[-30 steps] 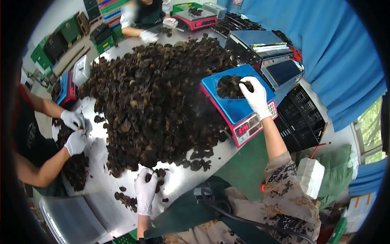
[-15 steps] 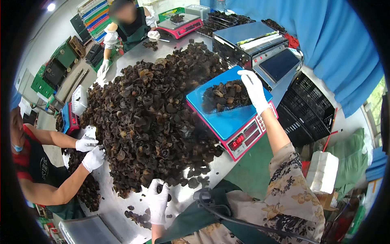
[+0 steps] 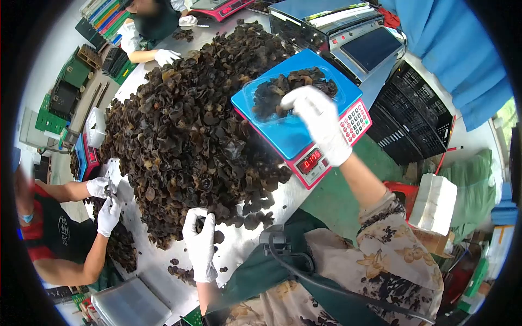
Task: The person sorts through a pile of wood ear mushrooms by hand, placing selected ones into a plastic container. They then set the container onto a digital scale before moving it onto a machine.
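My left hand (image 3: pixel 199 244), white-gloved, is at the near edge of the pile of wood ear mushrooms (image 3: pixel 185 141), thumb and fingers curled around a dark wood ear piece (image 3: pixel 200 223). My right hand (image 3: pixel 321 122), also gloved and slightly blurred, is over the near side of a clear plastic tray (image 3: pixel 251 91) of wood ears. Its fingers are drawn together beside the mushrooms; what they pinch, if anything, is hidden. The tray sits on the blue pan of a digital scale (image 3: pixel 283 142), whose red display appears to read 0.175.
Loose wood ears (image 3: pixel 182 273) lie on the metal table (image 3: pixel 155 277). A co-worker's gloved hands (image 3: pixel 107 201) are at the left; another person's hand (image 3: pixel 166 56) is across the pile. Beyond the scale are a machine with a dark screen (image 3: pixel 372 50) and black crates (image 3: pixel 408 114).
My right hand has moved from the tray's far right corner to its near side, fingers now drawn together. The display dropped from about 0.185. The view has shifted; my left hand still holds its piece.
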The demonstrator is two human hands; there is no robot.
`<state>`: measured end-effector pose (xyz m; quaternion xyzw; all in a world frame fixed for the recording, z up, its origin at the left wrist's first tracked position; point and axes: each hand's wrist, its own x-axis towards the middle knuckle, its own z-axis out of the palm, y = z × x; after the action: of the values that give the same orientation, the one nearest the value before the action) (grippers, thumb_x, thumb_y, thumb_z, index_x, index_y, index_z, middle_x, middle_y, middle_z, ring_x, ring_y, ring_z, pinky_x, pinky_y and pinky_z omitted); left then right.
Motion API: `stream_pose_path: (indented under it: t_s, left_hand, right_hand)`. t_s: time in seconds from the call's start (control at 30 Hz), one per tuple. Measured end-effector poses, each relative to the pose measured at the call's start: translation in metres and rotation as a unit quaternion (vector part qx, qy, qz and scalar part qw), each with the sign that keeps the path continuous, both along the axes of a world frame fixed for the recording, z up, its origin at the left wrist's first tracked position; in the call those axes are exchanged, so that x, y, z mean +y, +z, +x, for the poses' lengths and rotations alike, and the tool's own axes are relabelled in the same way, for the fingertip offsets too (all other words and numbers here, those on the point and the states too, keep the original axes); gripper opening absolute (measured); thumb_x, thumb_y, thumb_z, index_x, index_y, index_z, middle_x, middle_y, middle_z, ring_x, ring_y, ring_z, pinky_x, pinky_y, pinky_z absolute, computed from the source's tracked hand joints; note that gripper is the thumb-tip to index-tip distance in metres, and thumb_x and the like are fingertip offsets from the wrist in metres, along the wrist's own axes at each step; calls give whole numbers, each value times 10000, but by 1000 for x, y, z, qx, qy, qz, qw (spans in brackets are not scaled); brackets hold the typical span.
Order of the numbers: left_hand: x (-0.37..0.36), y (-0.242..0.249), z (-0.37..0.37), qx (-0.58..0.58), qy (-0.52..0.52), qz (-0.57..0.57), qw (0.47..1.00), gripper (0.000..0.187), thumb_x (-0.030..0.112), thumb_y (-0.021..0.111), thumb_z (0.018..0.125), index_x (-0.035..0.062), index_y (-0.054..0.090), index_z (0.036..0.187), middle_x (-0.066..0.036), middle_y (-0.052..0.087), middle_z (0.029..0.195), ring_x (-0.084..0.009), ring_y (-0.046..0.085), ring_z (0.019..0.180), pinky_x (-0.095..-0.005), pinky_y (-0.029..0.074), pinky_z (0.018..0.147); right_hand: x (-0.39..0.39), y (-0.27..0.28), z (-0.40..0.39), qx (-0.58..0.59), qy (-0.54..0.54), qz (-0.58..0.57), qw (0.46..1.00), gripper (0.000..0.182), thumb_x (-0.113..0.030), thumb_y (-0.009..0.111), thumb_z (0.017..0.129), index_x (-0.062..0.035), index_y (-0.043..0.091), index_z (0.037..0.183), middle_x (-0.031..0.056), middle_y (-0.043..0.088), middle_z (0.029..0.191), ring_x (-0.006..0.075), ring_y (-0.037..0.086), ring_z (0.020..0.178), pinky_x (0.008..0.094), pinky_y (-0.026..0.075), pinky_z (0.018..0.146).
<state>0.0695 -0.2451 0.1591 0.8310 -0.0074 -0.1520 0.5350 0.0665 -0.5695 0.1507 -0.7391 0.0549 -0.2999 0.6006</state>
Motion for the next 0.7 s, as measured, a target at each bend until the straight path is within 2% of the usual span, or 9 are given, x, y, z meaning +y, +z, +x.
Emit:
stream_pose_path:
  t_s: [0.07,0.13,0.27,0.33,0.37,0.4,0.5,0.6,0.7]
  left_hand:
    - [-3,3,1,16,-8,-30,999,73,32,610,904,56,558,858,28,517,797,-62,472,754,-226,404,701]
    - [0,-2,5,-17,-53,-34,998,63,40,629,891,53,572,867,27,526,807,-63,482,763,-231,418,704]
    - [0,-15,17,-64,-134,-87,985,59,42,643,879,36,584,884,15,566,825,-68,515,792,-233,430,735]
    - [-2,-25,24,-125,-175,-105,971,50,50,646,905,38,598,907,31,588,762,-23,525,686,-198,430,619]
    - [0,-28,22,-81,-182,-127,972,51,57,649,907,40,601,909,31,594,746,-20,528,665,-193,427,607]
    - [1,-31,20,-71,-187,-141,970,53,58,656,900,42,606,913,30,600,754,-21,518,659,-193,419,603]
    - [10,-39,14,-46,-152,-130,979,56,65,662,891,48,609,885,38,588,748,-16,494,659,-203,403,592]
    - [30,-64,12,-50,-117,-109,986,82,60,663,878,61,588,844,55,510,702,-21,439,635,-213,366,572]
    - [43,-63,0,89,-23,-169,981,55,72,615,893,67,585,848,16,539,718,-50,469,610,-218,389,495]
  right_hand:
    - [33,-11,-6,-3,55,-119,991,181,-134,652,924,-55,654,1087,59,648,1032,128,617,907,276,511,788]
    - [79,-30,-12,70,203,7,977,377,-194,700,896,-71,584,1233,94,617,1148,151,618,973,299,525,827]
    - [142,-29,-32,105,291,-63,949,534,-293,677,905,-72,503,1358,159,574,1295,282,603,1155,379,507,941]
    - [153,-29,-42,177,268,-28,946,533,-297,657,919,-72,488,1372,171,585,1290,315,597,1173,389,496,954]
    - [154,-33,-46,170,246,-19,954,477,-261,646,928,-80,513,1350,156,637,1209,269,632,1120,367,503,933]
    - [151,-19,-51,259,247,50,932,396,-229,636,938,-82,563,1299,129,674,1132,208,662,1032,341,515,900]
    - [140,-43,-58,229,199,-10,953,310,-224,638,942,-72,623,1212,72,683,1025,152,664,886,309,533,805]
    - [111,-23,-56,243,134,-14,961,276,-217,661,929,-88,652,1173,48,667,976,110,624,852,275,512,791]
    - [52,-19,-48,154,21,-18,988,238,-201,661,928,-88,672,1138,40,668,967,99,611,830,264,508,754]
